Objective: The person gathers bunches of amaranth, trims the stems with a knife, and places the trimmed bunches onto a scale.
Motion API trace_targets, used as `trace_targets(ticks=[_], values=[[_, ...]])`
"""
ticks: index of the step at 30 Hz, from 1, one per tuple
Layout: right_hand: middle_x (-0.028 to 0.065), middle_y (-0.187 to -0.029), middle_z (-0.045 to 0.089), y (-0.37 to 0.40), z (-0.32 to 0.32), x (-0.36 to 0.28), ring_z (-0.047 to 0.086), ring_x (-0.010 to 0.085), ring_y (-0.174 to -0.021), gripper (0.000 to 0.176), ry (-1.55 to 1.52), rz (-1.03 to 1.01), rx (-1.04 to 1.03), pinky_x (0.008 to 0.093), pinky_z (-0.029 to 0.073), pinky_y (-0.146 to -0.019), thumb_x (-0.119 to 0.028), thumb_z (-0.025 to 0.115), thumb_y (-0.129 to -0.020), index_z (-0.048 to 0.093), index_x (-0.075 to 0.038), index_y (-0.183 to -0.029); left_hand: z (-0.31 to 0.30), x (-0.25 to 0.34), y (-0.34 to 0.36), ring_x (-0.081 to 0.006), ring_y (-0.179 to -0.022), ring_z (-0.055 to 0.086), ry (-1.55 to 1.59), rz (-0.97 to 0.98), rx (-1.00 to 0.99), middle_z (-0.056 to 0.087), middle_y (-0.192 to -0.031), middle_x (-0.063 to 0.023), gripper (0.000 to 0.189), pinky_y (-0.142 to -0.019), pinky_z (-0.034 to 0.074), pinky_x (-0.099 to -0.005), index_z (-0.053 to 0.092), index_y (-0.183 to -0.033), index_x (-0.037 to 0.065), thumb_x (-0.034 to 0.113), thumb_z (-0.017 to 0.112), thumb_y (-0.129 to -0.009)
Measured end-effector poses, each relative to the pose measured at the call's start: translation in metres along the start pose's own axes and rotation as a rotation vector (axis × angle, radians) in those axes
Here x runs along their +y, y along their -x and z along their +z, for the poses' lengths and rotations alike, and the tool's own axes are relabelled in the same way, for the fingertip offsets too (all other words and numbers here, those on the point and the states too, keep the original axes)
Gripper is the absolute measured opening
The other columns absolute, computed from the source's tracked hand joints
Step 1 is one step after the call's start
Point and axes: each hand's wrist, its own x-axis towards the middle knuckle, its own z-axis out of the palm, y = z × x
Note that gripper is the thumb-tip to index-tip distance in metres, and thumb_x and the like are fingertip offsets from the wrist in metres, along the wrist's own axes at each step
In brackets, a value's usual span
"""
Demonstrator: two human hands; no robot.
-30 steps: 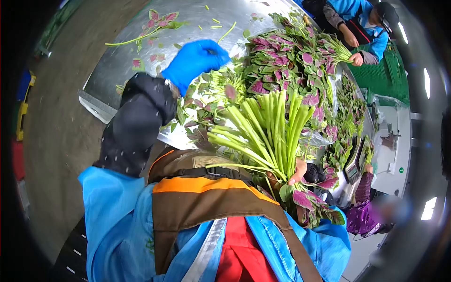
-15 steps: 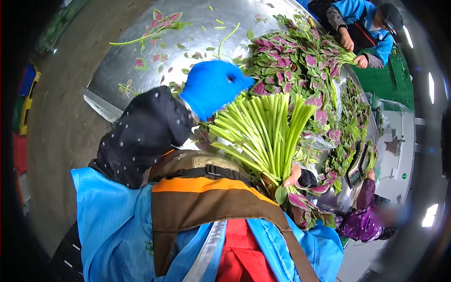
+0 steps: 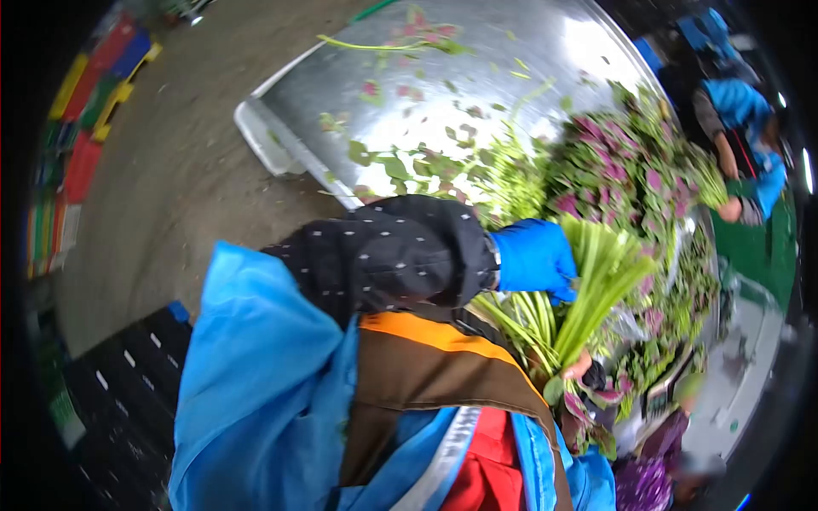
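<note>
A bunch of red-and-green amaranth shows long pale-green stems (image 3: 603,277) fanned upward, with its leaves (image 3: 588,404) hanging below. My right hand (image 3: 579,364) is closed round the lower part of this bunch; only some bare fingers show beside a dark cuff. My left hand (image 3: 538,260), in a blue glove, is at the upper stems with its fingers curled against them. Stems spread on both sides of the glove, and part of the bunch is hidden behind it. Motion blurs the glove a little.
A metal table (image 3: 298,98) carries loose leaves and a large amaranth heap (image 3: 613,162). One co-worker (image 3: 741,153) holds greens at upper right; another, in a purple sleeve (image 3: 643,481), is at lower right. Black crates (image 3: 128,375) and coloured crates (image 3: 89,136) stand left.
My gloved left hand has come down and right onto the stems, which now part around it. The right hand keeps its hold. The whole view has shifted, showing more floor and crates.
</note>
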Motion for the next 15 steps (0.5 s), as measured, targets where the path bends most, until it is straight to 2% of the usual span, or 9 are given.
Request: trace_targets(ticks=[2,3,5,7,8,9,11,13,15], values=[[0.0088,-0.126,0.051,-0.003,0.003,-0.002,0.046,0.0172,-0.113,0.078,0.007,0.022,0.007,0.0314,0.035,-0.097,-0.019,0.079,-0.065,0.042,0.000,-0.131,-0.010,-0.012,0.001,-0.0142,-0.070,0.065,0.436,0.019,0.082,0.070,-0.077,-0.0077,0.013,-0.073,0.051,-0.0277,0.072,-0.074,0.002,0.013,0.067,-0.079],[0.0089,-0.126,0.051,-0.004,0.003,-0.002,0.046,0.0172,-0.113,0.078,0.008,0.028,0.011,0.0314,0.035,-0.097,-0.019,0.079,-0.065,0.042,0.000,-0.131,-0.021,-0.018,0.001,-0.0143,-0.077,0.066,0.580,0.088,0.136,0.070,-0.084,-0.0098,0.016,-0.079,0.050,-0.0269,0.072,-0.079,0.000,0.014,0.064,-0.083],[0.0089,-0.126,0.051,-0.007,0.005,-0.002,0.046,0.0172,-0.113,0.078,0.010,0.039,0.013,0.0314,0.035,-0.097,-0.019,0.079,-0.065,0.042,0.000,-0.131,-0.041,-0.033,-0.003,-0.0148,-0.083,0.065,1.140,0.016,0.365,0.070,-0.091,-0.0102,0.016,-0.081,0.050,-0.0280,0.071,-0.090,0.001,0.012,0.062,-0.084],[0.0089,-0.126,0.051,-0.010,0.007,-0.002,0.046,0.0172,-0.113,0.078,0.016,0.046,0.010,0.0313,0.035,-0.097,-0.019,0.079,-0.065,0.042,0.000,-0.131,-0.071,-0.038,0.005,-0.0214,-0.082,0.066,0.493,-0.008,0.750,0.068,-0.090,-0.0140,0.025,-0.079,0.050,-0.0327,0.069,-0.099,0.003,0.023,0.064,-0.084],[0.0089,-0.126,0.051,-0.009,0.008,-0.003,0.046,0.0172,-0.113,0.078,0.018,0.047,0.008,0.0313,0.035,-0.097,-0.019,0.079,-0.065,0.042,0.000,-0.131,-0.065,-0.037,0.014,-0.0291,-0.080,0.064,-0.235,-0.121,0.697,0.066,-0.081,-0.0180,0.040,-0.075,0.050,-0.0387,0.069,-0.098,0.006,0.041,0.067,-0.078],[0.0089,-0.126,0.051,-0.011,0.008,-0.002,0.046,0.0171,-0.113,0.078,0.017,0.053,0.008,0.0313,0.035,-0.097,-0.019,0.079,-0.065,0.042,0.000,-0.131,-0.048,-0.014,0.016,-0.0342,-0.080,0.061,-0.482,-0.144,0.593,0.063,-0.079,-0.0198,0.055,-0.076,0.047,-0.0435,0.070,-0.093,0.009,0.059,0.066,-0.069],[0.0089,-0.126,0.051,-0.012,0.010,-0.003,0.046,0.0171,-0.113,0.078,0.014,0.061,-0.002,0.0312,0.035,-0.097,-0.019,0.079,-0.065,0.042,0.000,-0.131,-0.012,-0.009,0.012,-0.0358,-0.086,0.059,-0.604,-0.169,0.086,0.062,-0.085,-0.0183,0.073,-0.096,0.036,-0.0478,0.069,-0.092,0.009,0.073,0.063,-0.059],[0.0089,-0.127,0.051,-0.014,0.012,-0.003,0.046,0.0171,-0.114,0.078,0.016,0.065,-0.004,0.0312,0.035,-0.097,-0.019,0.079,-0.066,0.042,0.000,-0.131,-0.001,-0.005,0.007,-0.0316,-0.097,0.057,-0.565,-0.102,0.103,0.063,-0.087,-0.0118,0.069,-0.100,0.029,-0.0517,0.071,-0.093,0.011,0.070,0.066,-0.056],[0.0089,-0.127,0.051,-0.014,0.014,-0.002,0.046,0.0171,-0.114,0.078,0.015,0.065,-0.011,0.0312,0.035,-0.097,-0.019,0.079,-0.066,0.042,0.000,-0.131,-0.008,-0.015,-0.002,-0.0309,-0.088,0.060,-0.494,0.023,0.017,0.064,-0.081,-0.0126,0.059,-0.095,0.031,-0.0518,0.072,-0.089,0.011,0.061,0.069,-0.058]])
